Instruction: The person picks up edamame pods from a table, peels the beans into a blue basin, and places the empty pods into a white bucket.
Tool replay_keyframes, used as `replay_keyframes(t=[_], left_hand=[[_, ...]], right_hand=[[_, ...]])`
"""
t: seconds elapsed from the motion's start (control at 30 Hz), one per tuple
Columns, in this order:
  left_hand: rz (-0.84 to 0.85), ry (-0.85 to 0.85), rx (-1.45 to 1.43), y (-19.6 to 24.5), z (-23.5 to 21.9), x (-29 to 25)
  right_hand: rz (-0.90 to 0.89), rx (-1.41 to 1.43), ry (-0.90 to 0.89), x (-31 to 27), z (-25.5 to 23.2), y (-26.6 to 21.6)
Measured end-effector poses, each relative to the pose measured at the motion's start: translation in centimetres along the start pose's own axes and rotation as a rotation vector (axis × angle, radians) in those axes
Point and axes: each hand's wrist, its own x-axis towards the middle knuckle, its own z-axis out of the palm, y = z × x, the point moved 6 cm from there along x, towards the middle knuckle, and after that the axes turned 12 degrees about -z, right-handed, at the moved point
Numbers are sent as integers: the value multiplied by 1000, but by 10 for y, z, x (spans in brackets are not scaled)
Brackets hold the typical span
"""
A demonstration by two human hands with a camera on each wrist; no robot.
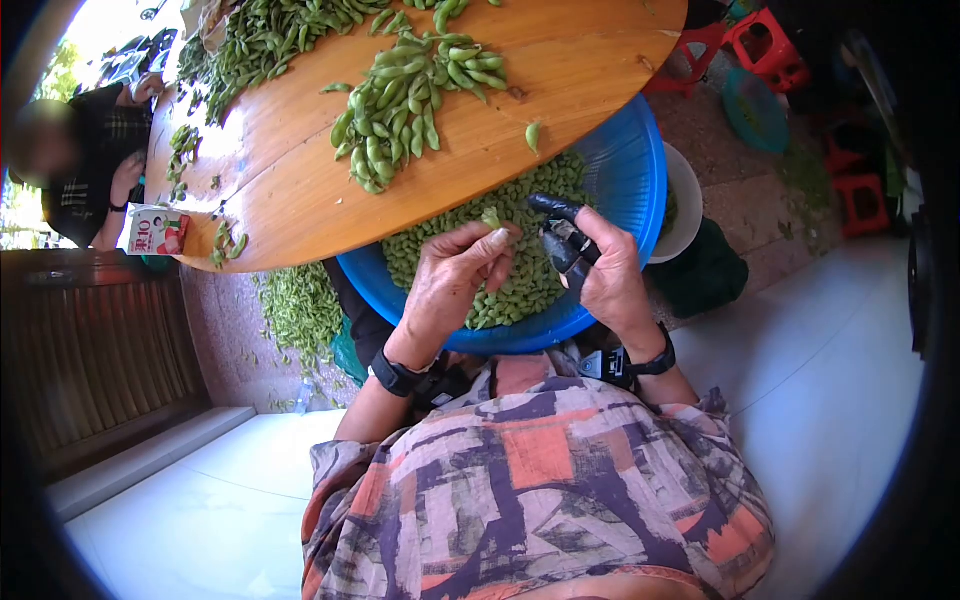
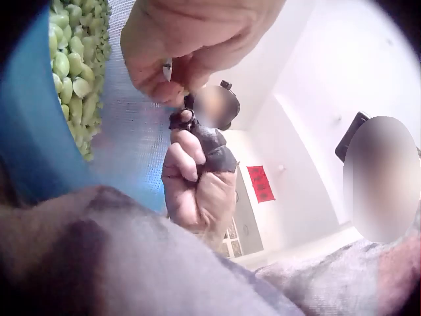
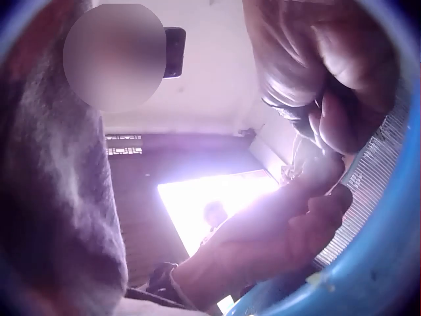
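Observation:
My left hand pinches a small green piece between thumb and fingertips, over a blue basket holding many shelled green beans. Just right of it is my right hand, with black coverings on the thumb and a finger; these stand apart in the head view, and I see nothing between them. In the left wrist view the left hand is above the right hand, whose other fingers are curled in. The basket's blue rim shows below both hands in the right wrist view.
Unshelled pods lie on the wooden table beyond the basket, with a red-and-white carton at its left edge. A person sits at the far left. Husks cover the floor left; a white bucket and red stools are right.

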Motion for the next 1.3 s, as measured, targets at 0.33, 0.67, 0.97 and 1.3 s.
replay_keyframes(t=[0.33,0.67,0.97,1.3], left_hand=[[-28,-82,-338,-8,5,4],[-142,-389,-530,-17,4,10],[-175,-119,-392,-14,4,0],[-48,-150,-106,-2,9,-2]], right_hand=[[8,96,30,0,16,12],[-219,-80,-42,3,11,-15],[-313,-221,-48,1,18,-9],[-190,-11,101,1,-4,-8]])
